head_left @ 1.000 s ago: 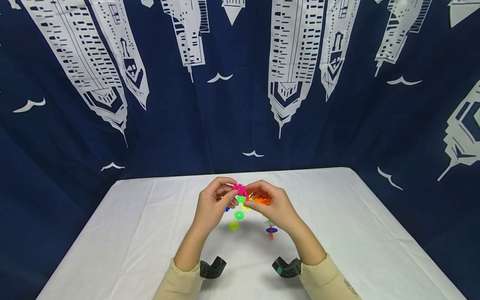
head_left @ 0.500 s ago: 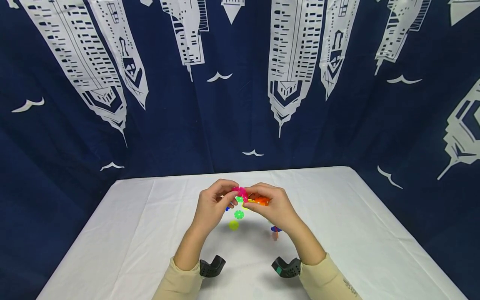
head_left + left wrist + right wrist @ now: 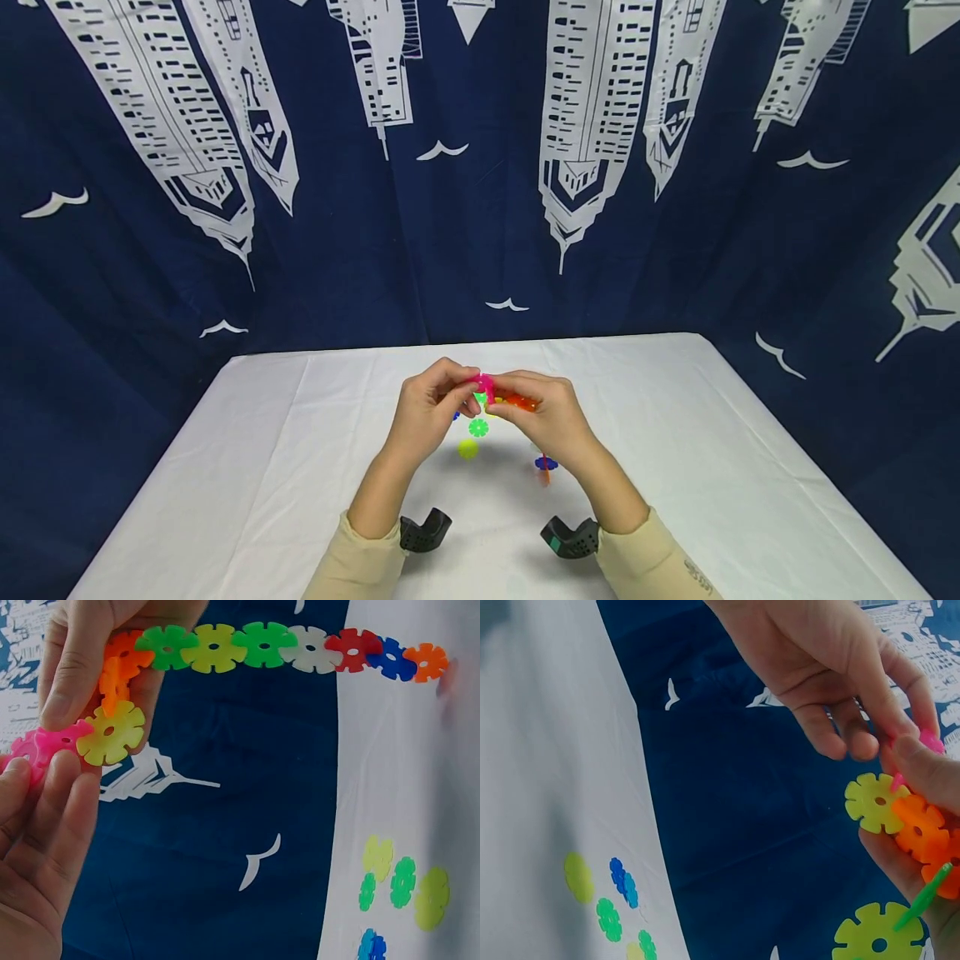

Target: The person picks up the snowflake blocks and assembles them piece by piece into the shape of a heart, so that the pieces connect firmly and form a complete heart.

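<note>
– While both hands meet above the white table [image 3: 262, 467], what is pinched?

– Two pink discs [image 3: 49, 741], up at one end of the flower chain [image 3: 264, 643]! The outer one is nipped between finger and thumb by the left hand [image 3: 431, 408]; the inner end is held, chain and all, by the right hand [image 3: 546, 415].

– Are the notches fully seated?

– That cannot be told, so much is covered by fingertips. It is best done notch to notch, square on, with an even push; if it is twisted, a petal could be bent.

– And the dangling tail?

– It is best kept loose, so that no joint is strained. Below, on the cloth, a green disc [image 3: 478, 427] and a yellow disc [image 3: 468, 449] are seen.
</note>
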A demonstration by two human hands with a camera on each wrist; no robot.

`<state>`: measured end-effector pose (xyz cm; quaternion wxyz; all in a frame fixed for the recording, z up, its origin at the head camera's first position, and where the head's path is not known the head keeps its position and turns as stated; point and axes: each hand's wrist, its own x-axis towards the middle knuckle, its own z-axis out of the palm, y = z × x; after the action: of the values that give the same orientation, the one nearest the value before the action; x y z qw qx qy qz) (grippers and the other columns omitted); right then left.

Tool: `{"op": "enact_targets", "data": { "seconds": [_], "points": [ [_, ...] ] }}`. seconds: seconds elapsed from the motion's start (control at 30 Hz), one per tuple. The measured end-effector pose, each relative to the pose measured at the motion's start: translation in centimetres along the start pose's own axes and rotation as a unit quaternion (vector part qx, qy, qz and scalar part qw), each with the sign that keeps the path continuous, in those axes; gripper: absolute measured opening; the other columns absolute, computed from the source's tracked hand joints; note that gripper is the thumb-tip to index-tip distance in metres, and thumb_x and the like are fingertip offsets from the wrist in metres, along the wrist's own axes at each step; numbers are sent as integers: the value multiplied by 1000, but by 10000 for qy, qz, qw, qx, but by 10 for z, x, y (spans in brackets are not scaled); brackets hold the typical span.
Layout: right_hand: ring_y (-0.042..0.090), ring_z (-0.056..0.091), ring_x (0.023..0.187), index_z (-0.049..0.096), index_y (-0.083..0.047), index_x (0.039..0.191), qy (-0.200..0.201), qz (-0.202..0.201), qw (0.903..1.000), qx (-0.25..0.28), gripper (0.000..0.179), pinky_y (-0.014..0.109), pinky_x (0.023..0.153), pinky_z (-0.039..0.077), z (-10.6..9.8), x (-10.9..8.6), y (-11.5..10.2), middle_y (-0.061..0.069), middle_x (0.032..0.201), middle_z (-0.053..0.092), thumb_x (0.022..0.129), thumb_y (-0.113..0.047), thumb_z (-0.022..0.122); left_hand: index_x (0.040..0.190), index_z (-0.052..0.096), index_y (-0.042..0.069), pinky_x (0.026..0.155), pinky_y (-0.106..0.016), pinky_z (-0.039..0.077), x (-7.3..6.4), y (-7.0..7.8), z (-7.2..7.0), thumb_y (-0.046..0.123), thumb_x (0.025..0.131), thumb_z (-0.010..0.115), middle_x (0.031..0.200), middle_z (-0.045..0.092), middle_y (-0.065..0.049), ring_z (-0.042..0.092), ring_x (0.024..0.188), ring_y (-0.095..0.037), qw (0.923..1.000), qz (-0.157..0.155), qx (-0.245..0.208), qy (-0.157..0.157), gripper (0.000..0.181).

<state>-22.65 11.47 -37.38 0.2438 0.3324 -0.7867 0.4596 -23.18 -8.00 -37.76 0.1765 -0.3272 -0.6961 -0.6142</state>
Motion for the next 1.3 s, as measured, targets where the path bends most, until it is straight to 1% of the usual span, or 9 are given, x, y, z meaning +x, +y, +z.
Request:
{"op": "enact_targets", "data": {
  "seconds": [0.17,0.33,0.43,0.53,0.67,0.8,0.87,1.1,1.3],
  "points": [
    [23,75,93,77,-3,107,199,-254,9995,-59,35,29,78,62,2,1,0,9,102,78,73,-5,86,103,66,-6,65,-28,62,4,3,0,-7,89,67,84,72,-23,70,63,-21,9995,263,145,0,14],
    [23,75,95,76,-4,109,189,-98,9997,-90,37,28,78,61,4,1,-2,8,104,78,74,-5,86,101,69,-3,60,-19,57,4,4,-1,-6,88,68,79,73,-17,69,62,-22,9967,502,633,-30,13],
    [22,75,95,77,-5,109,211,-52,9995,-221,37,28,79,61,5,0,-2,7,104,78,73,-6,86,100,69,-1,55,-19,53,5,4,-1,-6,88,69,80,73,-16,68,62,-20,9933,733,894,-82,13],
    [22,75,95,77,-5,109,226,-93,9994,-259,38,29,79,61,4,0,-3,7,104,78,73,-6,87,99,69,-1,55,-20,55,5,6,-1,-6,87,69,85,74,-15,68,63,-18,9906,896,1024,-118,13],
    [22,76,93,76,-5,110,202,-147,9995,-205,39,30,77,62,2,1,-3,8,102,78,73,-6,87,100,70,0,58,-21,57,5,7,0,-5,88,69,87,75,-14,69,63,-17,9934,687,915,-41,13],
    [21,75,89,74,-7,110,94,-32,9999,-131,37,30,76,62,-1,2,-2,8,100,78,75,-7,86,105,70,-2,64,-25,61,4,5,3,-6,88,69,90,74,-17,70,66,-20,9983,268,518,41,17],
    [21,75,88,72,-7,111,21,77,9999,-88,36,30,76,62,-3,2,-3,8,100,77,77,-6,85,109,70,-2,66,-28,62,4,5,4,-6,88,68,94,73,-18,70,68,-22,9993,158,347,57,21],
    [17,72,87,70,-8,117,-130,396,9991,95,37,24,75,60,-4,1,-2,6,101,75,82,-9,82,115,71,1,65,-30,62,2,5,7,-2,91,68,95,71,-17,70,70,-23,9995,117,240,164,25],
    [17,72,83,67,-7,120,-21,199,9995,230,39,23,73,60,0,1,0,8,101,75,83,-7,80,114,73,1,63,-30,62,1,6,9,-2,91,69,92,70,-17,71,70,-24,9993,47,237,288,23]
  ]
}}
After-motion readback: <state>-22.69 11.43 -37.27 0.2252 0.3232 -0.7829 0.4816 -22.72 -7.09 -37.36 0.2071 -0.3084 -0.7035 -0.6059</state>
